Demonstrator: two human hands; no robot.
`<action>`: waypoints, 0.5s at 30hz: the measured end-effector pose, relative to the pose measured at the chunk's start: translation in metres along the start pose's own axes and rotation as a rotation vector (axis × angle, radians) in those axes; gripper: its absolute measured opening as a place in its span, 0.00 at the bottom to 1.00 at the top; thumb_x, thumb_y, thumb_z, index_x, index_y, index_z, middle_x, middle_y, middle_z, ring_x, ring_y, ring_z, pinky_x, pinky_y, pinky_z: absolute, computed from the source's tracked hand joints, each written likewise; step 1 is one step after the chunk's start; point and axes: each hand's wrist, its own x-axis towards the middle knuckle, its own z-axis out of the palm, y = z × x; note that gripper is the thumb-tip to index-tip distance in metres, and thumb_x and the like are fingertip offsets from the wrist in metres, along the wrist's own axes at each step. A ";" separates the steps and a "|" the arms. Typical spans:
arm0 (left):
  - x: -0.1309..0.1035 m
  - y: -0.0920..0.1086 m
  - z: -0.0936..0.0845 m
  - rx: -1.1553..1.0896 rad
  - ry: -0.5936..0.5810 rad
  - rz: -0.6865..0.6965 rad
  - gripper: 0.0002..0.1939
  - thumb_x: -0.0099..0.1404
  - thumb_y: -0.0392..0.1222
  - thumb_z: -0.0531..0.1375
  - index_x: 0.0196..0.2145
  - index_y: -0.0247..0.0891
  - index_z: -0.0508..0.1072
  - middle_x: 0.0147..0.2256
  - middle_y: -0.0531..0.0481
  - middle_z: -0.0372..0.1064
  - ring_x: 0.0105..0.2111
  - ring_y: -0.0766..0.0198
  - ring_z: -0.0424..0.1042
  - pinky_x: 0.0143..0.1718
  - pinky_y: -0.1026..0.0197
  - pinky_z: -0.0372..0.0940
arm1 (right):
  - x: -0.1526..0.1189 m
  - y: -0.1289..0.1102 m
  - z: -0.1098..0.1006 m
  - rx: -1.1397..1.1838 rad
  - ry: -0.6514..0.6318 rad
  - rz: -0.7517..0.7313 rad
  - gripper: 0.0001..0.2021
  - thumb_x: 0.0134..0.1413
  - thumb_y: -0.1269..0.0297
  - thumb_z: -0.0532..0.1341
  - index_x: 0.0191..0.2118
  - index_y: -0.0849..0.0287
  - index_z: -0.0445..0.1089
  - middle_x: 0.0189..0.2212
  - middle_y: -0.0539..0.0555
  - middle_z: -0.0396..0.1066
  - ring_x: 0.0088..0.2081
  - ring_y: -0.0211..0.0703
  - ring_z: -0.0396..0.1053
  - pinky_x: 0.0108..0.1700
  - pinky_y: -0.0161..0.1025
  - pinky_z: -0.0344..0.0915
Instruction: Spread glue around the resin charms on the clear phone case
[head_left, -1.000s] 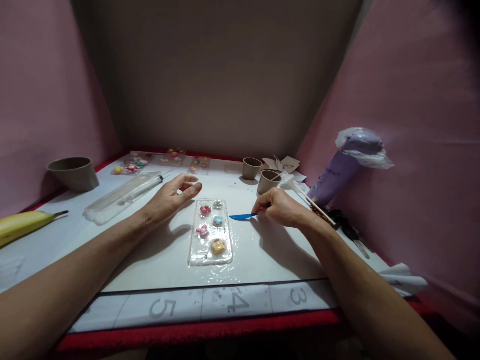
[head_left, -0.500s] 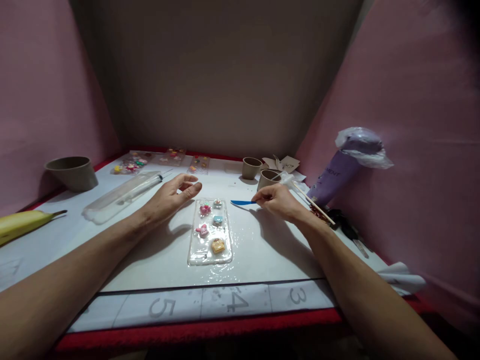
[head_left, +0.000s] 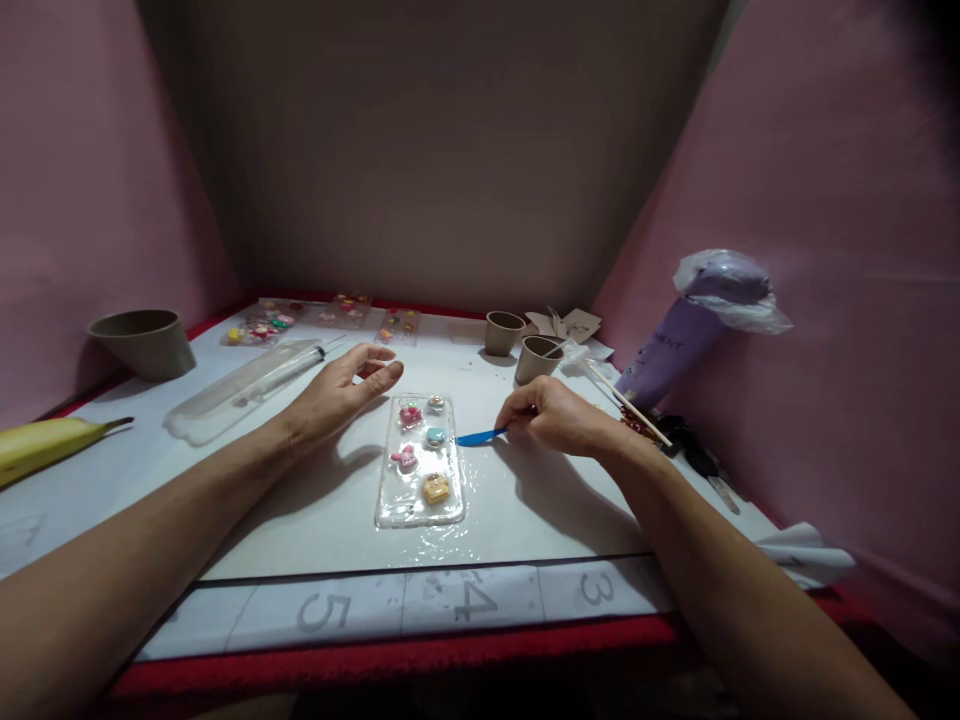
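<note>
A clear phone case (head_left: 420,508) lies flat on the white board, with several small charms on it: a pink rabbit (head_left: 405,457), a blue piece (head_left: 436,437) and a yellow one (head_left: 436,489) among them. Its surface and the board around it look wet and glossy. My right hand (head_left: 551,415) pinches a blue plastic knife (head_left: 480,438), whose tip is at the case's right edge; I cannot tell whether it touches. My left hand (head_left: 349,390) hovers by the case's upper left corner, fingers apart and holding nothing.
A syringe (head_left: 281,376) rests on a clear plastic tray (head_left: 202,415) at left, near a cup (head_left: 142,345) and a banana (head_left: 52,447). Two cups (head_left: 504,334), a wooden stick (head_left: 628,405) and a purple bottle (head_left: 664,345) stand or lie at right. Charm packets (head_left: 262,325) lie behind.
My right hand has moved the blue knife toward me, down along the right side of the case, from its upper corner to beside the blue charm. My left hand stays nearly still.
</note>
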 end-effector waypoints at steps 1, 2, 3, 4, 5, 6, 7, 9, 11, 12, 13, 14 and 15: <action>0.000 0.000 0.000 -0.002 0.000 0.000 0.34 0.58 0.68 0.55 0.51 0.38 0.68 0.46 0.39 0.72 0.48 0.49 0.70 0.50 0.47 0.62 | -0.001 -0.002 0.000 -0.011 -0.013 0.003 0.16 0.41 0.78 0.56 0.32 0.59 0.80 0.25 0.52 0.75 0.27 0.37 0.65 0.27 0.32 0.57; 0.000 -0.001 0.000 -0.005 -0.001 0.001 0.34 0.58 0.67 0.55 0.51 0.38 0.68 0.46 0.39 0.72 0.48 0.49 0.70 0.50 0.47 0.62 | -0.001 -0.003 -0.001 -0.019 -0.028 0.004 0.16 0.41 0.78 0.56 0.31 0.58 0.80 0.24 0.51 0.74 0.26 0.36 0.64 0.26 0.32 0.56; 0.000 -0.001 0.000 -0.011 -0.001 0.003 0.33 0.58 0.67 0.55 0.51 0.38 0.68 0.46 0.39 0.72 0.48 0.49 0.70 0.50 0.47 0.63 | -0.002 -0.004 -0.001 -0.023 -0.041 0.000 0.16 0.41 0.77 0.56 0.31 0.58 0.80 0.24 0.51 0.74 0.26 0.36 0.64 0.26 0.32 0.55; 0.001 -0.002 0.000 -0.016 -0.001 0.004 0.33 0.58 0.67 0.55 0.51 0.38 0.68 0.46 0.39 0.72 0.48 0.49 0.70 0.50 0.47 0.63 | -0.002 -0.004 -0.001 -0.023 -0.054 -0.009 0.15 0.41 0.77 0.56 0.31 0.58 0.79 0.23 0.51 0.74 0.26 0.36 0.64 0.26 0.32 0.55; 0.001 -0.002 0.000 -0.018 -0.001 0.006 0.33 0.58 0.67 0.55 0.51 0.38 0.68 0.46 0.39 0.72 0.48 0.49 0.70 0.50 0.48 0.63 | -0.002 -0.004 -0.002 -0.022 -0.067 -0.021 0.15 0.41 0.77 0.56 0.31 0.57 0.79 0.24 0.51 0.74 0.27 0.36 0.64 0.26 0.32 0.55; 0.001 -0.002 0.000 -0.017 -0.001 0.010 0.33 0.58 0.67 0.55 0.50 0.38 0.68 0.46 0.40 0.72 0.47 0.49 0.70 0.50 0.48 0.63 | -0.002 -0.004 -0.002 -0.019 -0.080 -0.032 0.15 0.41 0.77 0.57 0.31 0.57 0.79 0.24 0.51 0.75 0.27 0.37 0.65 0.26 0.32 0.56; 0.001 -0.002 0.000 -0.012 0.000 0.013 0.33 0.59 0.67 0.55 0.50 0.38 0.68 0.46 0.40 0.72 0.47 0.49 0.70 0.50 0.48 0.63 | -0.002 -0.004 -0.002 -0.017 -0.094 -0.041 0.15 0.41 0.77 0.57 0.31 0.57 0.79 0.24 0.50 0.75 0.28 0.37 0.65 0.27 0.31 0.56; 0.001 -0.001 0.000 0.007 0.003 0.018 0.33 0.59 0.67 0.54 0.51 0.38 0.68 0.46 0.40 0.72 0.47 0.49 0.69 0.50 0.48 0.62 | -0.003 -0.004 -0.002 -0.010 -0.126 -0.051 0.15 0.41 0.77 0.57 0.31 0.57 0.80 0.25 0.50 0.75 0.28 0.37 0.66 0.28 0.31 0.56; 0.000 0.000 0.000 0.014 0.005 0.017 0.33 0.59 0.67 0.54 0.50 0.38 0.69 0.46 0.41 0.72 0.48 0.49 0.69 0.51 0.48 0.62 | -0.003 -0.004 -0.003 0.002 -0.157 -0.056 0.15 0.41 0.77 0.57 0.31 0.57 0.80 0.25 0.50 0.75 0.28 0.37 0.66 0.28 0.31 0.57; 0.000 0.000 0.000 0.013 0.004 0.013 0.33 0.59 0.67 0.54 0.50 0.38 0.69 0.47 0.41 0.71 0.48 0.49 0.69 0.51 0.48 0.62 | -0.003 -0.004 -0.003 0.008 -0.170 -0.060 0.15 0.42 0.77 0.57 0.31 0.57 0.80 0.25 0.50 0.75 0.28 0.37 0.66 0.28 0.31 0.57; 0.000 0.000 0.000 0.010 0.002 0.010 0.33 0.59 0.67 0.55 0.50 0.38 0.69 0.47 0.41 0.71 0.48 0.49 0.69 0.50 0.48 0.62 | -0.004 -0.004 -0.003 0.014 -0.183 -0.065 0.15 0.42 0.77 0.57 0.31 0.58 0.80 0.25 0.50 0.75 0.28 0.37 0.66 0.28 0.31 0.57; 0.000 0.000 0.000 0.007 0.002 0.007 0.33 0.58 0.67 0.55 0.50 0.38 0.69 0.47 0.40 0.71 0.48 0.49 0.69 0.50 0.48 0.62 | -0.004 -0.004 -0.004 0.018 -0.196 -0.069 0.15 0.42 0.77 0.57 0.31 0.58 0.80 0.25 0.50 0.76 0.28 0.37 0.66 0.28 0.31 0.57; 0.000 0.000 0.001 0.005 0.003 0.005 0.33 0.58 0.67 0.55 0.50 0.38 0.69 0.47 0.40 0.71 0.48 0.49 0.69 0.50 0.48 0.63 | -0.004 -0.005 -0.004 0.020 -0.207 -0.071 0.15 0.42 0.77 0.57 0.31 0.57 0.80 0.25 0.50 0.76 0.28 0.37 0.66 0.28 0.31 0.57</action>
